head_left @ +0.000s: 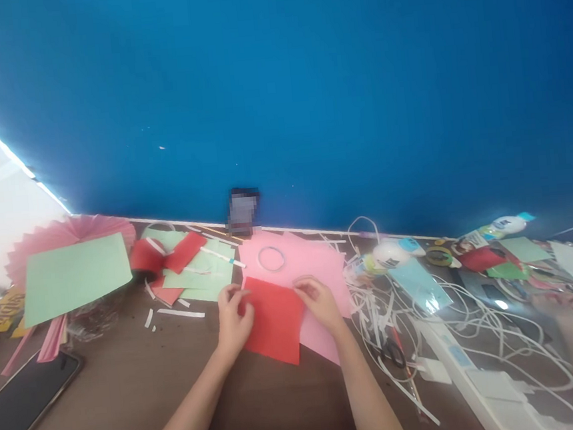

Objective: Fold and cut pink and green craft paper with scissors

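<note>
So from the head view, both hands sit on a red paper sheet [274, 320] near the middle of the desk [131, 389]. Left hand [234, 320] pinches its left edge, fingers clamped on the paper; right hand [319, 300] presses the top right corner, fingers together. Red sheet lies over pink paper [310, 260] with a tape ring [271, 258] on it. Green sheet [74, 277] toward the left edge, white cables [477, 325] and scissors [393, 353] to the right.
</note>
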{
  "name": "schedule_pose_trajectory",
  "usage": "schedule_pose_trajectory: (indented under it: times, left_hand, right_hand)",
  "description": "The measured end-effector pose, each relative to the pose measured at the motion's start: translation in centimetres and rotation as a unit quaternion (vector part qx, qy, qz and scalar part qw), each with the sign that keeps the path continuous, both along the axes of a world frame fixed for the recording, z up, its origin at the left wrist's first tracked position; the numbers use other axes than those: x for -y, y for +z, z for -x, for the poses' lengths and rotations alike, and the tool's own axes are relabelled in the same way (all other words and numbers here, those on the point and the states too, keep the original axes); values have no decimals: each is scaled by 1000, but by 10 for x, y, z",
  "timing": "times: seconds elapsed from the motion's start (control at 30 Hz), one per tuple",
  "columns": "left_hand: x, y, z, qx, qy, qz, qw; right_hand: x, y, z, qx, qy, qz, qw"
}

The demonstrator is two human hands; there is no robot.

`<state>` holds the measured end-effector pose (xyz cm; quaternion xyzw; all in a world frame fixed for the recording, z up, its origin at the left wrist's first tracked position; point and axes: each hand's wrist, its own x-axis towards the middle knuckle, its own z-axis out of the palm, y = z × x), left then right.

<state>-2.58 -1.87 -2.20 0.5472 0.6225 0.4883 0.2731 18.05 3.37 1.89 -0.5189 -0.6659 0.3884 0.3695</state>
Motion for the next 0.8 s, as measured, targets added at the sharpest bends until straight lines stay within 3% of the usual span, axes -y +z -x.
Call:
schedule_pose_trajectory:
  times: [0.2, 0.3, 0.4, 0.47, 0.6, 0.8]
  left_hand:
    - [-6, 3, 6, 195, -45, 34, 979]
    - [-8, 4, 10, 218, -69, 58, 972]
    - [-9, 5, 13, 221, -44, 71, 972]
    - [-9, 6, 13, 226, -27, 76, 971]
    - [-9, 13, 13, 238, -9, 84, 968]
    - [-9, 17, 15, 273, 2, 104, 956]
  right_hand:
    - [-15, 10, 5, -80, -13, 29, 996]
    - [-14, 6, 7, -87, -40, 27, 995]
    - [-6, -3, 3, -71, -73, -5, 995]
    - [3, -7, 0, -58, -56, -12, 997]
    - [18, -12, -4, -140, 15, 65, 988]
    - [26, -18, -2, -175, 49, 116, 977]
